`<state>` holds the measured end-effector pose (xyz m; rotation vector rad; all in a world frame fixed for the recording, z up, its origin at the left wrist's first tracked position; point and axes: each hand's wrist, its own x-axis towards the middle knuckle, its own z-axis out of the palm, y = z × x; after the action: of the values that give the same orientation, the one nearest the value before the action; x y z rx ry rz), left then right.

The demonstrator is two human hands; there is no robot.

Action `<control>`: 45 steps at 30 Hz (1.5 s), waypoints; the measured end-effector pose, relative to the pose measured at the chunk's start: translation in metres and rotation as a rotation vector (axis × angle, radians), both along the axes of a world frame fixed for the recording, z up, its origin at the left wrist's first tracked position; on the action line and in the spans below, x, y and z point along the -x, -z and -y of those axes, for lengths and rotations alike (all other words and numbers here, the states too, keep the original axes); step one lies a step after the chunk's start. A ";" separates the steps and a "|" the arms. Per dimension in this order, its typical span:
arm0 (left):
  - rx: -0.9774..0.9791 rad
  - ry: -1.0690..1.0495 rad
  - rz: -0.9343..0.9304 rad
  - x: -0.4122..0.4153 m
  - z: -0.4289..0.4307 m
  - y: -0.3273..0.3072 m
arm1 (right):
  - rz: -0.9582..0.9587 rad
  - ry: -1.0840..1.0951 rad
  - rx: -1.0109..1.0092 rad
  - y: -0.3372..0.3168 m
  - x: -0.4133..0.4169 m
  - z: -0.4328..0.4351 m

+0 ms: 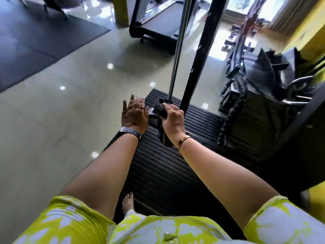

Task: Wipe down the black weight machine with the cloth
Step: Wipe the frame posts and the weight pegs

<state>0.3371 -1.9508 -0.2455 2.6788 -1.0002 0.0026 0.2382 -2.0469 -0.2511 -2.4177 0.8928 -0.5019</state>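
My right hand (173, 118) grips a dark grey cloth (161, 111) at the foot of the black weight machine's upright post (202, 55), just above its ribbed black base plate (158, 166). Part of the cloth hangs down below my fist. My left hand (134, 115) is held flat with fingers spread, hovering at the left edge of the base plate and holding nothing. A chrome guide rod (177, 50) rises beside the black post.
A stack of black weight plates and a cable or chain (228, 120) stands to the right. A treadmill (158, 20) sits behind on the glossy tiled floor (61, 103). A dark rubber mat (35, 41) lies at the far left. My bare foot (127, 203) stands by the base.
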 end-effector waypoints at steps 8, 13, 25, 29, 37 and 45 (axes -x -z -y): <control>0.043 0.185 0.050 -0.127 0.069 -0.029 | 0.089 0.235 0.039 -0.025 -0.105 0.043; 0.086 0.298 0.052 -0.173 0.110 -0.032 | 0.177 0.335 0.128 -0.028 -0.153 0.070; 0.179 0.602 0.204 -0.280 0.269 -0.048 | 0.405 0.557 0.316 -0.027 -0.260 0.204; 0.162 0.716 0.270 -0.304 0.310 -0.050 | 0.352 0.637 0.368 -0.033 -0.286 0.236; 0.375 0.893 0.360 -0.331 0.353 -0.047 | 0.175 0.750 0.370 -0.035 -0.308 0.253; 0.655 1.100 0.373 -0.352 0.387 -0.073 | 0.358 0.850 0.395 -0.029 -0.323 0.255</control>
<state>0.6889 -2.3379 -0.1721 1.3307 -2.0093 0.5085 0.5608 -2.3024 -0.2217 -2.0365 1.7579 -1.4769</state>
